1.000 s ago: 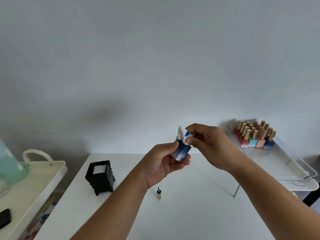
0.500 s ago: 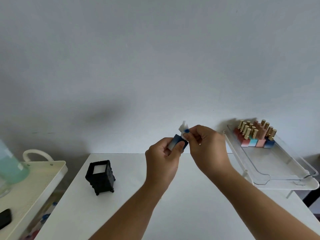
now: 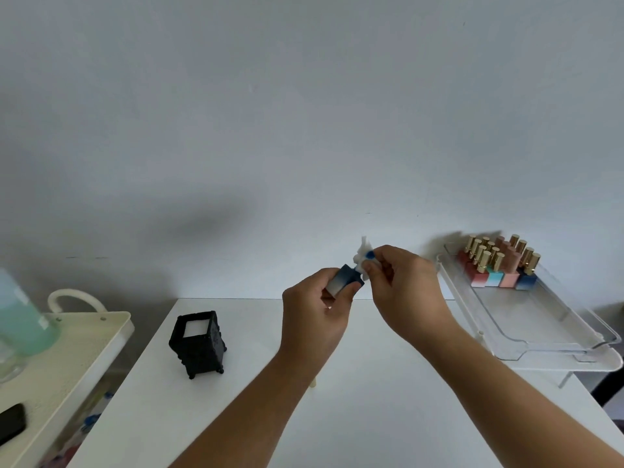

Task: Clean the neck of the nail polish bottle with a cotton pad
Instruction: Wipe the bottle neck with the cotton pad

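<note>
My left hand (image 3: 315, 319) grips a square blue-to-white nail polish bottle (image 3: 343, 282), tilted with its neck toward the right, above the white table (image 3: 371, 417). My right hand (image 3: 403, 292) pinches a white cotton pad (image 3: 363, 253), stained blue, wrapped around the bottle's neck. The neck itself is hidden by the pad and fingers. A small cream piece of the bottle's cap (image 3: 313, 383) shows on the table under my left forearm, mostly hidden.
A black square holder (image 3: 199, 342) with white pads stands on the table at left. A clear tray (image 3: 526, 319) at right holds several gold-capped polish bottles (image 3: 499, 265). A cream cart (image 3: 50, 366) at far left carries a green bottle (image 3: 20, 319) and a black phone (image 3: 10, 423).
My left hand turned palm-down and rotated the bottle, now hiding the cap on the table. My right hand kept the pad on the neck, shifting slightly with the twist.
</note>
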Demonstrator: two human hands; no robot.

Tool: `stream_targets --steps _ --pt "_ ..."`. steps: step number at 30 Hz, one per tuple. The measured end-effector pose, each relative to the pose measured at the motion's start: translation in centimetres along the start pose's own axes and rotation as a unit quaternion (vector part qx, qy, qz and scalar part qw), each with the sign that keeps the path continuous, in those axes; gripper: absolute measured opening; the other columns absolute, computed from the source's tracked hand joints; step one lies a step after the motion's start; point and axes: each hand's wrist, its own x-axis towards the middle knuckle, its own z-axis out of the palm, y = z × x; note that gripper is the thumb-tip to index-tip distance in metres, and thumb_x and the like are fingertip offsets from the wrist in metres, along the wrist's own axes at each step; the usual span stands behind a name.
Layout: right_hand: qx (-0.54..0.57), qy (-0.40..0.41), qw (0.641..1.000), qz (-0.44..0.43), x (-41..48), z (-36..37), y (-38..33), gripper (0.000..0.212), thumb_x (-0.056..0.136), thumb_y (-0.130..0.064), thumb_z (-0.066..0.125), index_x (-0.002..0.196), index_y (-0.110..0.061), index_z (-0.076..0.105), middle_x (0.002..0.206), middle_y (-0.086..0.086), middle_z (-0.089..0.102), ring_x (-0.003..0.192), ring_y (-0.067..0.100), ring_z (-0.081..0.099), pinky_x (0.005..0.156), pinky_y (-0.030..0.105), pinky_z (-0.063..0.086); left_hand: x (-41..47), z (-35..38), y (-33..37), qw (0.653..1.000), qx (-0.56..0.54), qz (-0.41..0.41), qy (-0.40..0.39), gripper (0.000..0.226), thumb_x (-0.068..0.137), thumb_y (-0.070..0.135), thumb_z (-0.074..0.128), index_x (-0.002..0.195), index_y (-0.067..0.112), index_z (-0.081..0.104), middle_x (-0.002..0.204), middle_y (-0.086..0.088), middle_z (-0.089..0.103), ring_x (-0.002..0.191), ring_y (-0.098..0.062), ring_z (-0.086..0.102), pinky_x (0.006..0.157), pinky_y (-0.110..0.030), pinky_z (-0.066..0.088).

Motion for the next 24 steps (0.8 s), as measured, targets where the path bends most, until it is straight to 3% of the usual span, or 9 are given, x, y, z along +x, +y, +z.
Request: stream_targets --steps 2,4,7,11,15,20,22,24 --pt "0.032 -0.016 0.999 0.019 0.1 -0.3 0.1 0.022 0.089 -0.007 0.055 0.067 -0.006 0.055 0.049 -0.006 0.042 0.047 0.003 0.042 0.046 0.010 0.032 0.2 -0.3 0.1 0.997 -0.059 -0.048 -0.024 0.010 0.079 0.027 0.069 0.083 0.018 0.071 0.067 0.000 0.071 0.062 -0.015 0.066 0.062 -0.026 0.053" --pt "0.116 -0.042 0.991 0.044 0.3 -0.7 0.2 0.025 0.091 -0.010 0.052 0.068 -0.015 0.057 0.052 -0.003 0.048 0.051 0.004 0.041 0.051 0.012 0.034 0.5 -0.6 0.5 0.970 -0.187 -0.142 -0.058 0.010 0.084 0.022 0.065 0.085 0.014 0.072 0.072 -0.001 0.074 0.071 -0.020 0.073 0.067 -0.028 0.058" --pt "0.292 -0.086 0.949 0.085 0.5 -1.0 0.3 0.029 0.095 -0.009 0.047 0.070 -0.014 0.062 0.055 -0.011 0.051 0.057 0.008 0.043 0.057 0.016 0.038 0.7 -0.7 1.1 0.928 -0.298 -0.204 -0.090 0.016 0.088 0.021 0.060 0.090 0.009 0.071 0.078 -0.002 0.075 0.080 -0.023 0.073 0.069 -0.025 0.057" --pt "0.331 -0.099 0.929 0.131 0.6 -0.8 0.0 0.031 0.094 -0.011 0.050 0.067 -0.016 0.066 0.056 -0.005 0.050 0.059 0.013 0.039 0.059 0.025 0.035 0.8 -0.9 1.3 0.939 -0.279 -0.180 -0.094 0.017 0.087 0.023 0.060 0.096 0.014 0.070 0.082 0.003 0.075 0.086 -0.016 0.071 0.064 -0.021 0.054" --pt "0.252 -0.069 0.957 0.128 0.6 -0.9 -0.4 0.036 0.091 -0.017 0.055 0.057 -0.022 0.062 0.048 -0.011 0.049 0.051 0.007 0.040 0.053 0.017 0.035 0.8 -0.6 1.2 0.957 -0.235 -0.162 -0.051 0.012 0.087 0.019 0.063 0.094 0.017 0.072 0.081 0.006 0.073 0.083 -0.012 0.068 0.062 -0.020 0.054" --pt "0.149 -0.029 0.983 0.107 -0.1 -0.4 -0.6 0.030 0.087 -0.025 0.062 0.064 -0.006 0.062 0.061 0.019 0.056 0.057 0.016 0.044 0.057 0.029 0.038 0.6 -0.3 0.8 0.977 -0.167 -0.130 0.000 0.011 0.085 0.022 0.065 0.087 0.031 0.072 0.078 0.012 0.073 0.077 -0.008 0.066 0.067 -0.029 0.058" --pt "0.178 -0.044 0.975 0.125 -0.1 -0.7 -0.5 0.029 0.087 -0.023 0.061 0.061 -0.010 0.063 0.056 0.011 0.057 0.054 0.012 0.045 0.055 0.026 0.039 0.7 -0.4 0.5 0.981 -0.149 -0.120 0.005 0.012 0.085 0.023 0.065 0.087 0.033 0.071 0.078 0.011 0.073 0.076 -0.009 0.067 0.068 -0.032 0.059" --pt "0.254 -0.074 0.951 0.159 0.3 -1.2 -0.1 0.030 0.090 -0.016 0.057 0.061 -0.014 0.066 0.052 -0.002 0.055 0.052 0.009 0.043 0.053 0.019 0.038 0.9 -0.6 0.5 0.978 -0.165 -0.125 0.004 0.014 0.085 0.022 0.065 0.086 0.034 0.071 0.079 0.013 0.073 0.077 -0.008 0.067 0.064 -0.026 0.057"
